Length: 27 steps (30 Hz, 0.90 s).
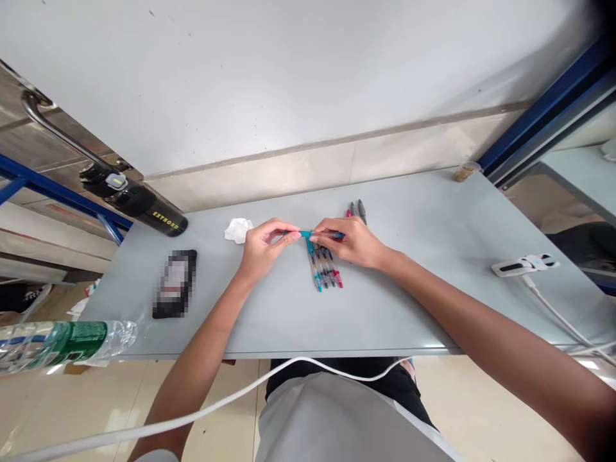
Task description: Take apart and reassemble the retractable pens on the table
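Both hands hold a teal pen (306,234) level above the table, with a clear barrel and a bluish tip showing past the right fingers. My left hand (260,249) pinches its left end between thumb and fingertips. Around the barrel, my right hand (359,242) is closed, its fingertips close to the left ones. Just below them lies a row of several clear-barrelled pens (326,269) with teal, black and red ends, their upper parts partly hidden by the right hand. Beyond that hand, dark grey pen caps or pen ends (357,208) and a red one (349,213) stick out.
Crumpled white tissue (237,230) lies left of the hands. Further left are a blurred dark packet or phone (174,283), a black flask (139,204) and a water bottle (72,340). At right are a white corded device (522,264) and a small cup (466,171).
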{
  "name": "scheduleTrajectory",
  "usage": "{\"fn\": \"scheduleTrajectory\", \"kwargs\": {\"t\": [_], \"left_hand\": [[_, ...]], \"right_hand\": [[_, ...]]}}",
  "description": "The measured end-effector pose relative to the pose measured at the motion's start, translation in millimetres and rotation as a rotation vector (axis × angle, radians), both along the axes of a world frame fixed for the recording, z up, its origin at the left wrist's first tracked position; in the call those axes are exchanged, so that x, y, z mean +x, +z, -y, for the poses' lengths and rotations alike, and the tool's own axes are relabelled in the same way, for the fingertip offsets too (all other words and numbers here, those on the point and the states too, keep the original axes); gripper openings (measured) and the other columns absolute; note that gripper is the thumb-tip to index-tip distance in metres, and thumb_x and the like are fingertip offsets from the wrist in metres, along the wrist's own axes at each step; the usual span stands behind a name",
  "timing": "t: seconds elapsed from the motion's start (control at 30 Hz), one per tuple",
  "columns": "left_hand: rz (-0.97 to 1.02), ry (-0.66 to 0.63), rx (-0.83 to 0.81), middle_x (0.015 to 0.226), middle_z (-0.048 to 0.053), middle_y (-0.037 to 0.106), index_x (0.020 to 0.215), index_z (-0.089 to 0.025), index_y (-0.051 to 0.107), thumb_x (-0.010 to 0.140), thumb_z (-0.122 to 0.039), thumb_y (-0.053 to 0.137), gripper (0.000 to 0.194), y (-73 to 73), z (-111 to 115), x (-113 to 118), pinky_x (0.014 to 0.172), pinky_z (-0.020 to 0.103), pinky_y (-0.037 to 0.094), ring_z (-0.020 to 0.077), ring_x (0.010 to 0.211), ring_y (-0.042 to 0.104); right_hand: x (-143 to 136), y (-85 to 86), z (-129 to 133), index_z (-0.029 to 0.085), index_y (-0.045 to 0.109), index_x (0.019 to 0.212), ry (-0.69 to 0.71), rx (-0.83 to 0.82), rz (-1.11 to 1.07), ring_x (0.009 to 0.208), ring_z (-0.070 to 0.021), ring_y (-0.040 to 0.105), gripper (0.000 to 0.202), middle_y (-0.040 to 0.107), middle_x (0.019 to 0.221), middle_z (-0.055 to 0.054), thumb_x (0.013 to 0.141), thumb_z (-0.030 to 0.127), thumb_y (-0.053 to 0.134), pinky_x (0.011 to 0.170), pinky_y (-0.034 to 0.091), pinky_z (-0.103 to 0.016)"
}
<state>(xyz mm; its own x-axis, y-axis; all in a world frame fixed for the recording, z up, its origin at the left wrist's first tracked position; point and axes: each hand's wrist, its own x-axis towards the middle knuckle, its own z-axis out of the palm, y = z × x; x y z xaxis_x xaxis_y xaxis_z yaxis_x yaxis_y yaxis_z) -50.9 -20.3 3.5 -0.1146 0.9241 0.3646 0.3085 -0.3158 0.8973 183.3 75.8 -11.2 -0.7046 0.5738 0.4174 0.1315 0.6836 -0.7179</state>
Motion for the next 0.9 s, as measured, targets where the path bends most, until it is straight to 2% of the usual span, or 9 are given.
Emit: {"fn": "scheduleTrajectory", "kwargs": {"t": [0.07,0.23,0.37,0.53,0.6,0.7,0.9], "left_hand": [[0.017,0.002,0.031,0.101,0.006,0.082,0.098,-0.022,0.086,0.089,-0.037,0.092,0.019,1.3,0,1,0.09,0.034,0.061,0.0195,0.096,0.075],[0.039,0.066,0.009,0.098,0.007,0.083,0.096,-0.02,0.086,0.086,-0.037,0.094,0.021,-1.1,-2,1,0.089,0.035,0.062,0.02,0.094,0.076],[0.048,0.072,0.043,0.099,0.007,0.083,0.096,-0.021,0.087,0.087,-0.037,0.094,0.02,-2.7,-3,0,0.09,0.037,0.064,0.021,0.096,0.078],[-0.022,0.034,0.156,0.103,0.007,0.081,0.083,-0.024,0.086,0.09,-0.032,0.092,0.012,-3.1,-2,-4,0.091,0.039,0.064,0.0209,0.1,0.076],[-0.033,0.017,0.166,0.103,0.007,0.08,0.09,-0.025,0.087,0.091,-0.03,0.091,0.006,-3.1,-2,-5,0.092,0.04,0.064,0.0209,0.1,0.076],[-0.029,-0.006,0.18,0.103,0.007,0.079,0.098,-0.024,0.087,0.091,-0.027,0.091,0.009,-3.3,-2,-5,0.094,0.038,0.065,0.02,0.1,0.076],[-0.03,-0.044,0.144,0.124,0.01,0.073,0.115,-0.026,0.087,0.091,-0.031,0.091,0.026,-7.5,-4,-5,0.104,0.04,0.066,0.0228,0.119,0.074]], "right_hand": [[1,0.9,-1,0.021,0.075,0.095,0.006,-0.004,0.019,0.062,-0.0133,0.041,0.034,0.06,0.071,0.002,0.109,0.05,0.065,0.063,0.034,-0.03],[3,4.4,-2,0.021,0.073,0.105,-0.017,-0.065,0.027,0.064,-0.0137,0.046,0.035,0.066,0.076,0.001,0.105,0.056,0.068,0.066,0.038,-0.029],[4,8.0,1,0.021,0.074,0.097,-0.029,-0.036,0.009,0.064,-0.0143,0.044,0.044,0.065,0.075,0.0,0.107,0.062,0.063,0.065,0.037,-0.031],[4,13.1,3,0.018,0.076,0.078,-0.079,-0.118,0.061,0.056,-0.0125,0.033,0.067,0.054,0.059,0.002,0.112,0.069,0.046,0.062,0.035,-0.032],[4,13.7,3,0.018,0.078,0.084,-0.064,-0.133,0.051,0.059,-0.0126,0.038,0.063,0.061,0.067,0.0,0.11,0.069,0.051,0.063,0.036,-0.032],[4,11.8,0,0.019,0.08,0.099,-0.02,-0.124,0.014,0.065,-0.0131,0.048,0.05,0.073,0.084,-0.002,0.107,0.065,0.062,0.065,0.038,-0.03],[2,3.8,-2,0.02,0.076,0.108,-0.023,-0.023,-0.003,0.068,-0.0153,0.051,0.041,0.071,0.083,-0.003,0.108,0.06,0.065,0.067,0.04,-0.03]]}}
